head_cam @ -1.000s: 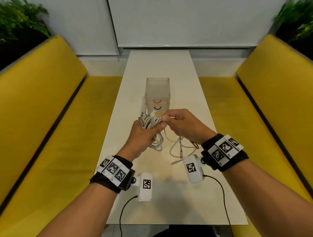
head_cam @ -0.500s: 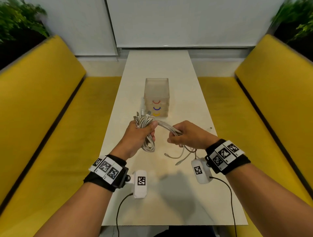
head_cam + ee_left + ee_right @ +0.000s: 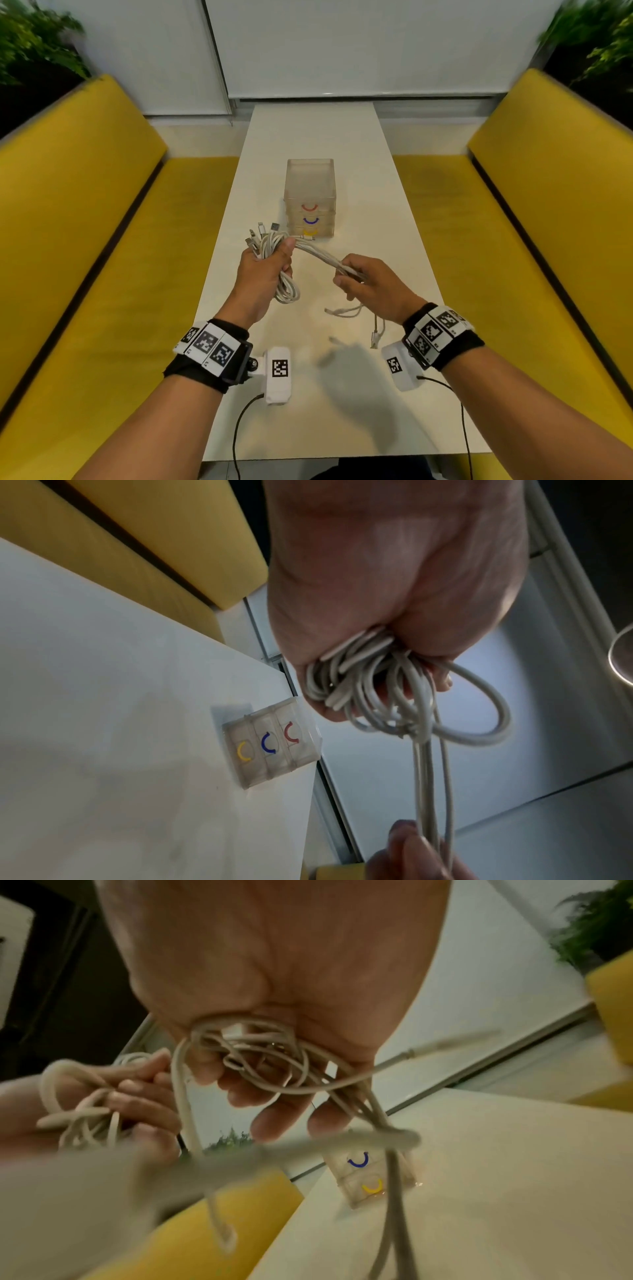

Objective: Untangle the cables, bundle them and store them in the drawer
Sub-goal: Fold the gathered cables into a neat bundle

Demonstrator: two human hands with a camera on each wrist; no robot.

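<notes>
My left hand (image 3: 269,265) grips a coil of several white cables (image 3: 286,289) above the white table (image 3: 308,411), plug ends fanning out past its knuckles. In the left wrist view the loops (image 3: 387,696) bunch in that fist. A straight run of the cables (image 3: 320,257) stretches to my right hand (image 3: 363,284), whose fingers curl round them; loose ends (image 3: 346,311) dangle below it toward the table. The right wrist view shows tangled strands (image 3: 260,1056) in its palm. A clear drawer unit (image 3: 310,195) with red, blue and yellow handles stands just beyond the hands, all drawers pushed in.
Yellow benches (image 3: 85,240) run along both sides of the narrow table. A white wall and blind close off the far end. Plants (image 3: 30,44) sit behind the bench backs. Black wrist-camera leads (image 3: 239,428) trail off the near table edge.
My right hand has drawn away from the left, down and to the right, stretching the cables out between them. The left hand has kept its hold on the coil.
</notes>
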